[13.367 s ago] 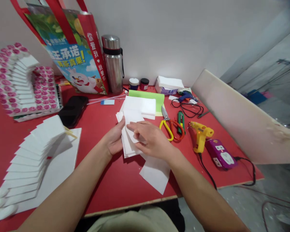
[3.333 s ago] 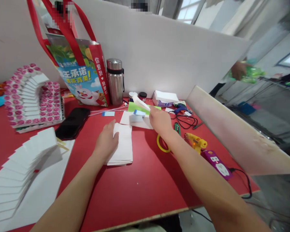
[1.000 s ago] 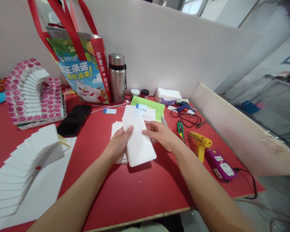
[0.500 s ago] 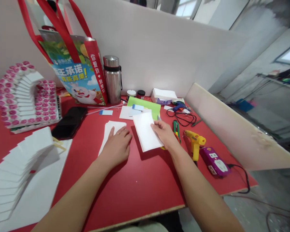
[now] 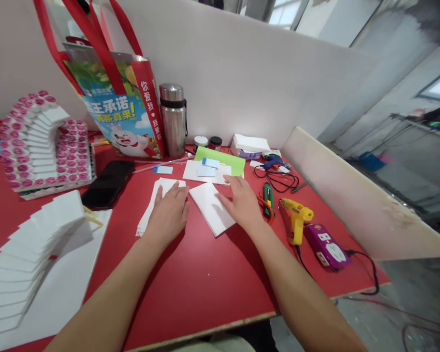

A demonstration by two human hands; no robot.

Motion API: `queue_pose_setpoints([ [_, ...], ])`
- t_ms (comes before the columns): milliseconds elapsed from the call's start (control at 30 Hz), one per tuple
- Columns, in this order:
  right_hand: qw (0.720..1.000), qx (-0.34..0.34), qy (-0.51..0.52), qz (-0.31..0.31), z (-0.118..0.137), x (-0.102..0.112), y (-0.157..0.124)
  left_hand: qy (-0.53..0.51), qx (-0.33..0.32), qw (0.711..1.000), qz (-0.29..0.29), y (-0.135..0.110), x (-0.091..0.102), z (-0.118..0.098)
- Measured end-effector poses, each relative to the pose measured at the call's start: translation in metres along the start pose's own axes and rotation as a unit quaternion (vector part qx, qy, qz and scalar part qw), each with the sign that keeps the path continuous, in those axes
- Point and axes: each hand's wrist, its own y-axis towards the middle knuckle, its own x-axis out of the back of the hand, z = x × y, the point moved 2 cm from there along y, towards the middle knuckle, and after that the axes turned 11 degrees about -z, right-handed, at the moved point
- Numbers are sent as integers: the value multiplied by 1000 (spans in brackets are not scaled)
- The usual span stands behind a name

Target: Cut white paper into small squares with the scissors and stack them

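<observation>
Two stacks of white paper pieces lie side by side on the red table (image 5: 205, 288). My left hand (image 5: 167, 210) rests on the left stack of paper (image 5: 151, 208), fingers spread. Over the right edge of the other white stack (image 5: 209, 208) is my right hand (image 5: 240, 200), its thumb and fingers apart, and that stack lies on the table. Behind them is a green sheet (image 5: 234, 165) under a white sheet (image 5: 190, 170) with small blue-and-white cards (image 5: 206, 171) on it.
Right: a green cutter (image 5: 268, 195), red-orange scissors handles (image 5: 266, 210), a yellow glue gun (image 5: 296, 215) and a purple power socket (image 5: 326, 247) with cables. Left: a phone (image 5: 108, 183), fanned white boards (image 5: 40, 249), a pink-and-white paper model (image 5: 18, 146). Behind: a bag (image 5: 132, 117) and a steel flask (image 5: 173, 122).
The right paper stack has come down from my right hand's grip onto the table, and the fingers have opened. My left hand has shifted slightly left along its stack.
</observation>
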Motion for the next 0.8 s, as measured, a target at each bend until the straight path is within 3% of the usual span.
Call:
queue_pose_setpoints([
  [133,988,-8,-75,133,25,5,-17,-1,-8,999,34,-3,-1,-2],
  [267,978,7,-118,174,37,3,-24,9,-1,998,62,-4,-3,-3],
  [567,992,47,-52,105,9,-8,-8,20,24,997,65,-1,-9,6],
  [700,997,-36,-59,31,-11,-2,-4,6,15,999,40,1,-5,2],
  [800,990,-90,-107,27,-21,-4,0,-1,-1,1000,12,1,-3,1],
])
